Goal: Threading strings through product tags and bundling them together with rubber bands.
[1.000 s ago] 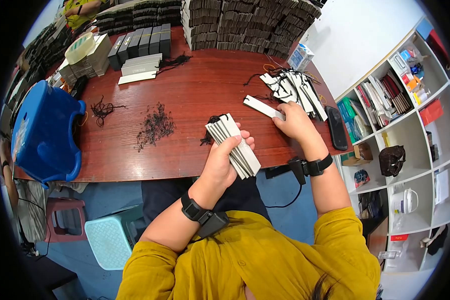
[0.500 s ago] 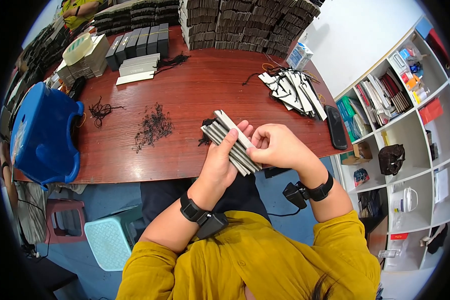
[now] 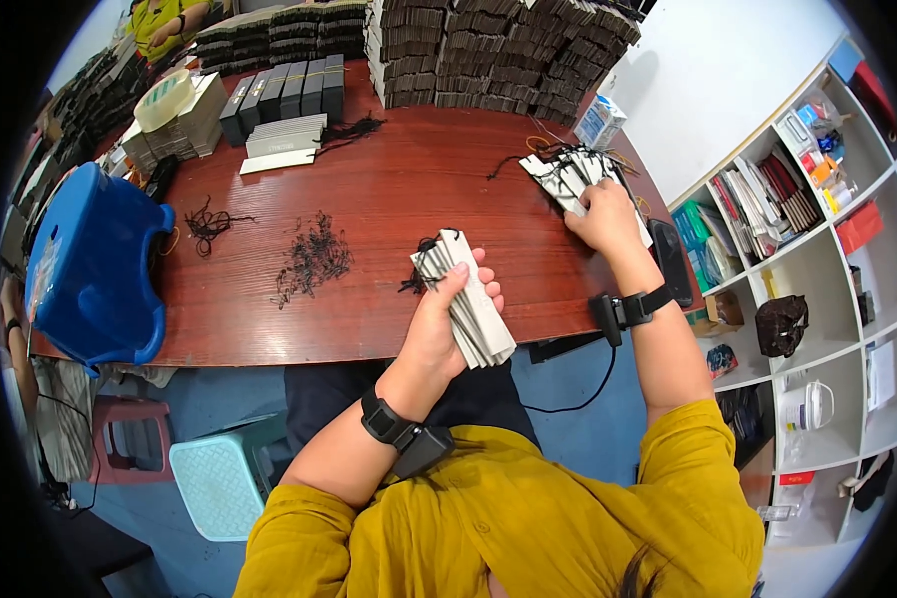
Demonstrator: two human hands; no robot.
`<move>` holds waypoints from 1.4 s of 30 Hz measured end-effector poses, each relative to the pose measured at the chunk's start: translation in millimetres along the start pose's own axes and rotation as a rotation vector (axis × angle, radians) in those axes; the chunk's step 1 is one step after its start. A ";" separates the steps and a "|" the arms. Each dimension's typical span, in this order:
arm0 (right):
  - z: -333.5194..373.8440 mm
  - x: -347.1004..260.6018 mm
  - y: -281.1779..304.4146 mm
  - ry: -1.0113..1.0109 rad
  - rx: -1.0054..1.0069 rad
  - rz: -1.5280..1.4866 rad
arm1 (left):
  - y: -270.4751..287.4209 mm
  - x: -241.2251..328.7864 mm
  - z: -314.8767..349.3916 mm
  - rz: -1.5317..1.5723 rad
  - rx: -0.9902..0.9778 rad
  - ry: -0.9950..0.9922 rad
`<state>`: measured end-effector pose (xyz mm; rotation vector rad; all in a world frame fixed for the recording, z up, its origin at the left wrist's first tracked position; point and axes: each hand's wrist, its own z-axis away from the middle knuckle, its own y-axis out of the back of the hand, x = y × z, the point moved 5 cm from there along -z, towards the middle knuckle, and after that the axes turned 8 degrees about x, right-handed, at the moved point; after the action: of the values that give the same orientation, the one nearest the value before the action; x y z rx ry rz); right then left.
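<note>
My left hand point(image 3: 441, 317) is closed round a stack of long pale hang tags point(image 3: 476, 299), slightly fanned. Black strings trail from the stack's upper end. At the right of the table, my right hand point(image 3: 608, 219) bends its fingers and thumb onto a loose pile of white hang tags point(image 3: 553, 181), gripping at its near edge. How many it grips is hidden. Black cords lie tangled over that pile. Small black string loops point(image 3: 314, 257) are heaped left of my left hand, and a tangle of black cord point(image 3: 209, 224) lies farther left.
Tall stacks of dark-edged tags point(image 3: 498, 55) line the back. Grey boxes point(image 3: 287, 92) and a row of pale tags point(image 3: 284, 140) stand at the back left. A blue plastic stool point(image 3: 95, 264) sits on the table's left. A phone point(image 3: 670, 261) lies beside the white shelves point(image 3: 817, 249).
My right hand has left the stack in my left hand and reached up and right to the loose pile. The held stack has turned, showing a tag's broad face.
</note>
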<state>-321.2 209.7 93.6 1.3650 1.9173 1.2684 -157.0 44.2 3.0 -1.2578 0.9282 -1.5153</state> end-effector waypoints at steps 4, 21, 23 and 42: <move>-9.4 30.6 -28.4 -0.581 -0.408 -1.041 | -16.6 1.0 2.6 0.001 0.071 0.016; 55.0 -127.2 60.6 -0.089 -0.567 -1.015 | -7.8 5.8 2.2 -0.097 0.044 -0.001; 57.4 -128.4 57.7 0.020 -0.434 -0.964 | -6.2 8.2 2.1 -0.133 0.063 -0.016; 91.9 -134.1 33.1 0.057 -0.315 -1.260 | -20.6 30.2 16.0 -0.773 -0.106 -0.405</move>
<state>-179.9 128.8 61.6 -0.1449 1.8904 0.8350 -146.5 21.2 34.0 -2.0539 0.2496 -1.6771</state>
